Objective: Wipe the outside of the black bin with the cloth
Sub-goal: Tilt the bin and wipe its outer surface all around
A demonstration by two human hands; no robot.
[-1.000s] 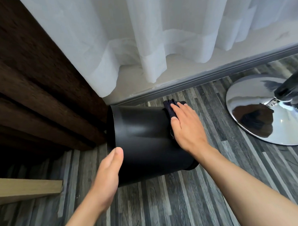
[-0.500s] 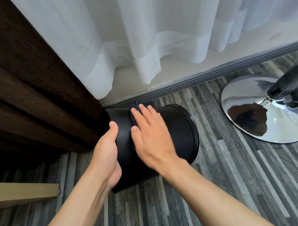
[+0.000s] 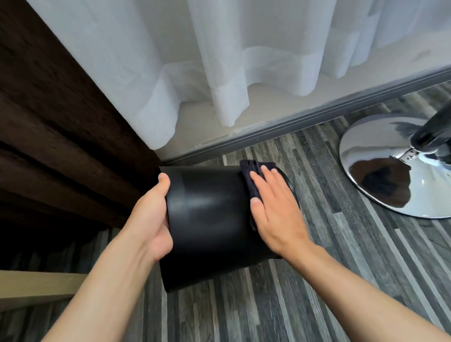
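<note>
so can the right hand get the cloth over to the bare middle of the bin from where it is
Probably yes: the right hand presses the cloth flat near one end of the black bin, and the bare side up to the left hand lies open.

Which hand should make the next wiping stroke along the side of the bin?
The right hand: it lies flat on the dark cloth, pressing it against the black bin. The left hand only braces the bin's other end.
</note>
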